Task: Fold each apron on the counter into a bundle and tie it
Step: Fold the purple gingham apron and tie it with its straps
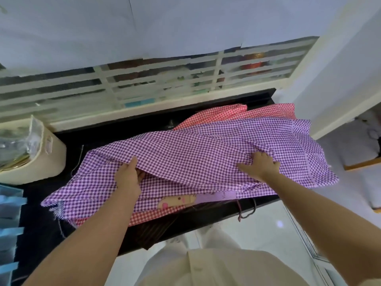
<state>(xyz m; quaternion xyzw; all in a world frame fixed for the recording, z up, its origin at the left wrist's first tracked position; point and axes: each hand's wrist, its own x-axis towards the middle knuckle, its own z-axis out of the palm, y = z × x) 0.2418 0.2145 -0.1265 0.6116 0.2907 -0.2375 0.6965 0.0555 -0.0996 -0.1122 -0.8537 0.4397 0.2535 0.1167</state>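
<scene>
**Purple apron, fold lifted at the left**

My left hand (128, 178) pinches a fold of the purple checked apron (195, 149). The thumb is on top and the fingers are tucked under the raised edge, so they're clamped on the cloth. My right hand (260, 167) is palm down on the same apron toward its right end, thumb stuck out sideways. Its fingertips are bent into gathered cloth; I can't tell if they grip or only press.

The purple apron is spread across the black counter (123, 129), its right end hanging over the edge. It lies on a red checked apron (216, 114), which shows behind it and along the front. A dark striped cloth (156, 230) hangs off the front edge below. A cream basket (41, 162) sits on the counter's left end, apart from the aprons.
</scene>
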